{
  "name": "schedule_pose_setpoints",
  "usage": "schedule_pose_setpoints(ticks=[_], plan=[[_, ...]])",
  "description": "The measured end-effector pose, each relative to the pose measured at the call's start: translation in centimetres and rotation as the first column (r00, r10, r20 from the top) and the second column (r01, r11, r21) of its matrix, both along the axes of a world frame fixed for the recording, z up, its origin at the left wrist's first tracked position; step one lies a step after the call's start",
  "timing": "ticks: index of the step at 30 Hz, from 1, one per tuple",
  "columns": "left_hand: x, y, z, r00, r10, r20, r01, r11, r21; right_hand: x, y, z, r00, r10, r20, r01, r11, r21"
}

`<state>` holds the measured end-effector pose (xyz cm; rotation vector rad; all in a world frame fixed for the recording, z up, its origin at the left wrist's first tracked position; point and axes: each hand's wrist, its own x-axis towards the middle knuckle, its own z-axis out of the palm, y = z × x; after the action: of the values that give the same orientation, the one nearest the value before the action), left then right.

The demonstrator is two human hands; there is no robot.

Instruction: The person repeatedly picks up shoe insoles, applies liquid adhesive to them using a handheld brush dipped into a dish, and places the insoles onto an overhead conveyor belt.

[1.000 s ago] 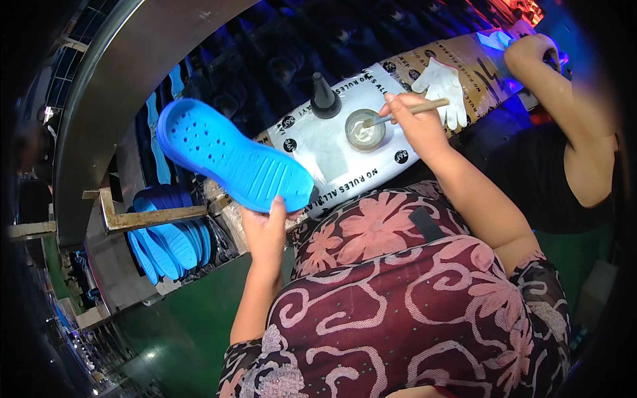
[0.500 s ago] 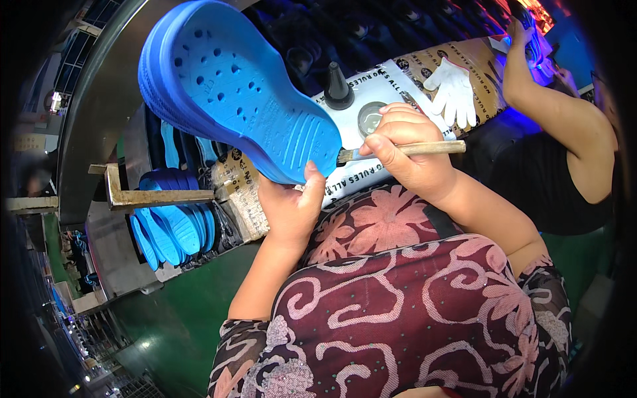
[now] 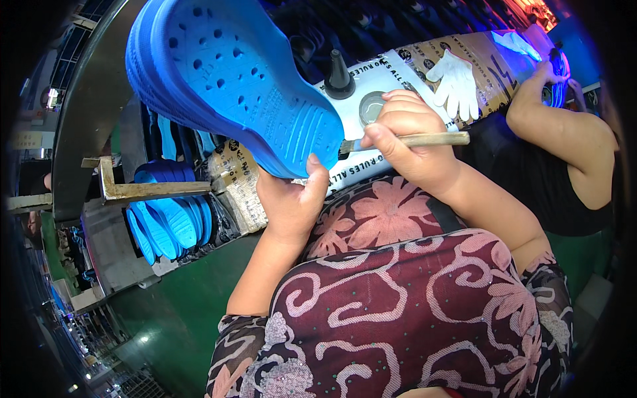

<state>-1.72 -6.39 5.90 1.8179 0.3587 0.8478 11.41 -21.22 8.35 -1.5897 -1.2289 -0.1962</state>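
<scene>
My left hand [image 3: 292,199] grips a stack of blue shoe soles [image 3: 265,109] by its near end, thumb on top, the rest tilted up toward the far left. The top sole has round holes and ridges. In my right hand [image 3: 418,146] is a paintbrush [image 3: 438,139] with a wooden handle. Its dark bristles meet the soles' edge near my left thumb. Just beyond my right hand sits a small round dish [image 3: 371,107]. Behind that, a black cone-tipped bottle [image 3: 339,78] stands upright. My left palm is mostly hidden.
A white glove [image 3: 458,85] lies on the tape-covered surface [image 3: 488,73] at the right. More blue soles [image 3: 176,225] are stacked at the lower left, by a worn metal bar [image 3: 152,191]. At the far right, a co-worker's arm [image 3: 561,119] reaches toward blue-lit items.
The sole stack has shifted slightly left and toward me. My right hand and brush have hardly moved, with the bristles still at the edge. The co-worker's hand has come lower.
</scene>
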Motion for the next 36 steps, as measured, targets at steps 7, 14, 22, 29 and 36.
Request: schedule_pose_setpoints(ticks=[7,14,22,29,36], plan=[[0.0,-0.1,0.2,1.000,0.025,0.008,-0.025,0.999,-0.023,0.7,-0.5,-0.2,0.988,-0.054,0.146,0.064,0.996,-0.069],[0.0,-0.1,-0.1,1.000,0.001,0.002,-0.001,0.993,0.119,0.2,-0.3,-0.2,0.995,0.016,0.099,-0.014,1.000,-0.015],[0.1,-0.3,-0.6,0.997,-0.033,0.071,0.023,0.989,0.143,0.2,-0.8,-0.2,0.997,-0.027,0.071,0.031,0.998,-0.050],[0.5,0.3,-1.3,0.988,-0.033,0.148,-0.009,0.962,0.274,-0.6,-0.2,-0.3,0.992,-0.001,0.126,0.005,0.999,-0.035],[0.3,0.2,-0.6,0.988,-0.077,0.132,0.035,0.954,0.299,-0.3,-0.2,-0.1,0.999,-0.025,0.026,0.025,0.999,-0.023]])
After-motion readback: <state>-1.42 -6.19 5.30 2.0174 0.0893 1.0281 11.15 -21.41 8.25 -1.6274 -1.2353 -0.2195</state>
